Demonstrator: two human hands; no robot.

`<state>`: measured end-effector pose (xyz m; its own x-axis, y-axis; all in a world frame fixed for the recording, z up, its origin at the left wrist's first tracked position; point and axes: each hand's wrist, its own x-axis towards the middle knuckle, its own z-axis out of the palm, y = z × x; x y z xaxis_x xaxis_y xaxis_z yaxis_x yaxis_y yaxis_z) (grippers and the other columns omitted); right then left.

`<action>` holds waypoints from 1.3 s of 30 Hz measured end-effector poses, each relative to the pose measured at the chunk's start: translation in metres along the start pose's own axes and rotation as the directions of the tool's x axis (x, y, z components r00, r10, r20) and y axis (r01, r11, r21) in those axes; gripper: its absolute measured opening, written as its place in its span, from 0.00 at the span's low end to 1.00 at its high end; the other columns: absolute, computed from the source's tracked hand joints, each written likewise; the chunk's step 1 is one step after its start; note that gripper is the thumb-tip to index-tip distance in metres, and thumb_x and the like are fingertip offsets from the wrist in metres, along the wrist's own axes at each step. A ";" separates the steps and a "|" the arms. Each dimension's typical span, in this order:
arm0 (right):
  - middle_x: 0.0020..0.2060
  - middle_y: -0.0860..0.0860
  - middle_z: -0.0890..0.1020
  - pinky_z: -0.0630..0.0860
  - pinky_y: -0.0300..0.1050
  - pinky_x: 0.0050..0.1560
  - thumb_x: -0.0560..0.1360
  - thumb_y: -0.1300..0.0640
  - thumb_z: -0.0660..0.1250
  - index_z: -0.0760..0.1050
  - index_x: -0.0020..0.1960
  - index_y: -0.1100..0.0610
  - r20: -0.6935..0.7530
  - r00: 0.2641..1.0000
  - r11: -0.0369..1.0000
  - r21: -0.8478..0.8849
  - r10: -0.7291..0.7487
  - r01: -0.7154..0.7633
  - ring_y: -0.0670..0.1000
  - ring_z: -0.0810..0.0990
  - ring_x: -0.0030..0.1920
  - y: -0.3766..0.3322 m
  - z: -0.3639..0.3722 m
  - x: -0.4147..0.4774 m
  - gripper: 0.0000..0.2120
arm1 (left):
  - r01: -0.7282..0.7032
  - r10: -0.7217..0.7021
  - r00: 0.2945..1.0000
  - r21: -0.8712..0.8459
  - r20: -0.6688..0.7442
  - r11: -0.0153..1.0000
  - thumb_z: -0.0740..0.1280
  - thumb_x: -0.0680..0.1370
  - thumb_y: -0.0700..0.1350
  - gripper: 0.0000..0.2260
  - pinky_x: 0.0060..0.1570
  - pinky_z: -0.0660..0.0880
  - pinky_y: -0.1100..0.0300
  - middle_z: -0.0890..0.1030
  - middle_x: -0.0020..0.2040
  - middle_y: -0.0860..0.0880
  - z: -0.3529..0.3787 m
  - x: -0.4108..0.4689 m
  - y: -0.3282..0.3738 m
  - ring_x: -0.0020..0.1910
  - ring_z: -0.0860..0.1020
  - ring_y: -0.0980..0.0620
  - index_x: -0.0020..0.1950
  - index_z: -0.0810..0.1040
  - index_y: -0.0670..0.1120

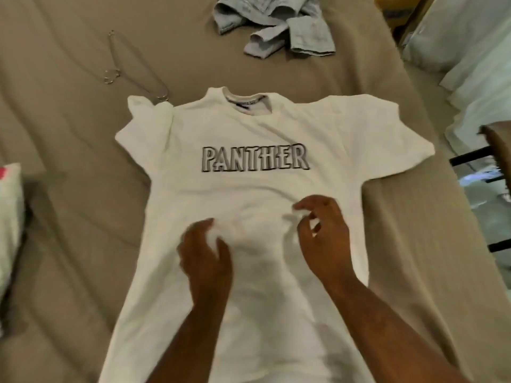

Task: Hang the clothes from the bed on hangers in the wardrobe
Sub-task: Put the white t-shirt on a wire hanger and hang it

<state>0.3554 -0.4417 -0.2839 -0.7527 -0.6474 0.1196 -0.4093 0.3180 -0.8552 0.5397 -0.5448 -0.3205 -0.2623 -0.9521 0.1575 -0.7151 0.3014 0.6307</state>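
T-shirt (249, 194) cloth is bunched in your fingers. Your left hand (204, 258) curls round a little fold, and your right hand (323, 239) pinches another fold between thumb and fingertip. Both hands sit just under the big word PANTHER (254, 161) on the chest. The white shirt lies flat, front up, on the tan bed (69, 161). Its dark neck tag (246, 102) is too small to read. Crumpled pale blue clothes (276, 26) lie farther up the bed.

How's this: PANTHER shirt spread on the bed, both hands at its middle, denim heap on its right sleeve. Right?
No. The head view shows the denim heap apart from the shirt, beyond its collar on the bed. The left hand and right hand are at its middle, as said.
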 end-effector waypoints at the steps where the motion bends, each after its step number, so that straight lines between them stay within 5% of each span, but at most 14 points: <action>1: 0.53 0.44 0.77 0.77 0.43 0.53 0.73 0.70 0.65 0.81 0.52 0.52 0.073 0.997 1.000 0.010 -0.018 0.018 0.46 0.78 0.53 -0.014 0.021 -0.011 0.16 | 0.148 -0.139 0.987 0.112 -0.081 0.983 0.65 0.78 0.48 0.20 0.66 0.68 0.45 0.74 0.67 0.43 -0.019 0.011 -0.025 0.66 0.72 0.39 0.69 0.73 0.45; 4: 0.51 0.41 0.77 0.70 0.29 0.49 0.75 0.68 0.65 0.81 0.51 0.49 0.291 0.956 0.999 0.036 -0.018 0.008 0.42 0.78 0.49 -0.050 0.080 -0.036 0.15 | 0.452 -0.450 0.890 0.268 -0.074 0.851 0.70 0.77 0.55 0.29 0.61 0.71 0.38 0.71 0.69 0.37 -0.067 0.032 -0.082 0.66 0.71 0.33 0.73 0.67 0.43; 8: 0.51 0.41 0.78 0.69 0.28 0.46 0.78 0.65 0.65 0.81 0.52 0.49 0.473 0.878 0.996 0.076 -0.072 0.041 0.42 0.78 0.47 -0.095 0.152 -0.060 0.13 | 0.375 -0.413 0.840 0.173 0.351 0.911 0.69 0.80 0.50 0.11 0.47 0.74 0.57 0.81 0.51 0.51 -0.111 0.034 -0.128 0.50 0.80 0.48 0.60 0.76 0.49; 11: 0.51 0.40 0.79 0.70 0.29 0.46 0.78 0.65 0.64 0.81 0.52 0.48 0.533 0.842 0.995 0.093 -0.084 0.040 0.44 0.79 0.47 -0.123 0.197 -0.071 0.13 | 0.397 -0.427 0.799 0.160 0.423 0.904 0.66 0.82 0.49 0.03 0.35 0.67 0.71 0.77 0.39 0.58 -0.132 0.027 -0.141 0.38 0.76 0.61 0.49 0.74 0.53; 14: 0.53 0.40 0.78 0.73 0.30 0.50 0.78 0.64 0.65 0.81 0.53 0.47 0.618 0.784 0.998 0.040 -0.061 0.045 0.42 0.79 0.49 -0.144 0.240 -0.077 0.13 | 0.404 -0.385 0.802 0.061 0.457 0.913 0.68 0.80 0.50 0.07 0.34 0.68 0.70 0.77 0.33 0.57 -0.152 0.023 -0.162 0.33 0.76 0.61 0.43 0.74 0.54; 18: 0.55 0.46 0.77 0.77 0.44 0.60 0.73 0.59 0.71 0.81 0.55 0.46 0.760 0.649 0.982 -0.146 0.032 0.123 0.47 0.80 0.55 -0.148 0.289 -0.083 0.13 | 0.396 -0.375 0.884 -0.019 0.280 0.918 0.69 0.79 0.49 0.03 0.42 0.74 0.67 0.83 0.40 0.58 -0.193 0.044 -0.214 0.40 0.80 0.61 0.46 0.79 0.56; 23: 0.50 0.45 0.72 0.78 0.47 0.52 0.69 0.50 0.72 0.75 0.42 0.45 0.744 0.605 0.877 -0.456 0.283 0.150 0.49 0.80 0.48 -0.167 0.317 -0.066 0.06 | 0.417 -0.411 0.884 0.021 0.223 0.909 0.66 0.81 0.49 0.03 0.43 0.70 0.74 0.78 0.44 0.62 -0.244 0.084 -0.263 0.44 0.76 0.67 0.50 0.77 0.58; 27: 0.47 0.45 0.72 0.79 0.45 0.51 0.66 0.47 0.75 0.75 0.37 0.46 0.762 0.527 0.849 -0.511 0.376 0.133 0.48 0.81 0.41 -0.176 0.324 -0.050 0.09 | 0.266 -0.275 0.943 0.071 0.190 0.961 0.69 0.79 0.48 0.06 0.55 0.77 0.57 0.78 0.52 0.57 -0.241 0.107 -0.270 0.50 0.77 0.59 0.54 0.76 0.57; 30: 0.40 0.44 0.77 0.80 0.44 0.47 0.69 0.48 0.76 0.77 0.37 0.46 0.834 0.434 0.890 -0.435 0.341 0.135 0.43 0.79 0.35 -0.174 0.318 -0.036 0.09 | 0.133 -0.180 0.944 0.181 0.276 0.974 0.72 0.76 0.54 0.23 0.69 0.68 0.53 0.71 0.70 0.50 -0.213 0.141 -0.256 0.69 0.69 0.48 0.69 0.72 0.55; 33: 0.33 0.49 0.83 0.75 0.40 0.31 0.75 0.56 0.72 0.82 0.43 0.54 0.888 0.287 0.931 -0.361 0.359 -0.046 0.43 0.79 0.28 -0.182 0.310 0.001 0.03 | 0.053 -0.195 0.896 0.341 0.398 0.938 0.74 0.70 0.64 0.46 0.76 0.54 0.45 0.47 0.82 0.45 -0.172 0.188 -0.233 0.79 0.50 0.41 0.80 0.50 0.60; 35: 0.33 0.54 0.84 0.71 0.38 0.25 0.79 0.61 0.67 0.82 0.49 0.61 0.871 0.367 0.945 -0.292 0.327 -0.150 0.47 0.77 0.25 -0.187 0.310 0.045 0.06 | 0.039 -0.265 0.850 0.448 0.455 0.893 0.76 0.65 0.66 0.58 0.74 0.47 0.34 0.33 0.80 0.45 -0.148 0.209 -0.226 0.80 0.38 0.36 0.79 0.35 0.63; 37: 0.32 0.54 0.84 0.70 0.38 0.25 0.78 0.63 0.66 0.83 0.48 0.61 0.743 0.625 0.969 -0.226 0.238 -0.101 0.46 0.76 0.23 -0.187 0.314 0.105 0.07 | 0.053 -0.333 0.812 0.508 0.480 0.860 0.78 0.62 0.66 0.65 0.70 0.44 0.27 0.25 0.77 0.45 -0.129 0.222 -0.225 0.77 0.32 0.33 0.75 0.25 0.64; 39: 0.33 0.52 0.84 0.72 0.38 0.28 0.76 0.64 0.66 0.83 0.46 0.59 0.571 0.808 0.978 -0.205 0.145 -0.031 0.44 0.76 0.24 -0.188 0.320 0.169 0.08 | 0.058 -0.367 0.800 0.547 0.475 0.835 0.79 0.60 0.67 0.68 0.69 0.46 0.24 0.23 0.76 0.44 -0.119 0.226 -0.227 0.76 0.31 0.32 0.73 0.21 0.63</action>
<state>0.4704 -0.8328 -0.2645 -0.3737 -0.8723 -0.3154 -0.4827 0.4733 -0.7369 0.7200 -0.8346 -0.3377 -0.2553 -0.8468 -0.4667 -0.9669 0.2254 0.1198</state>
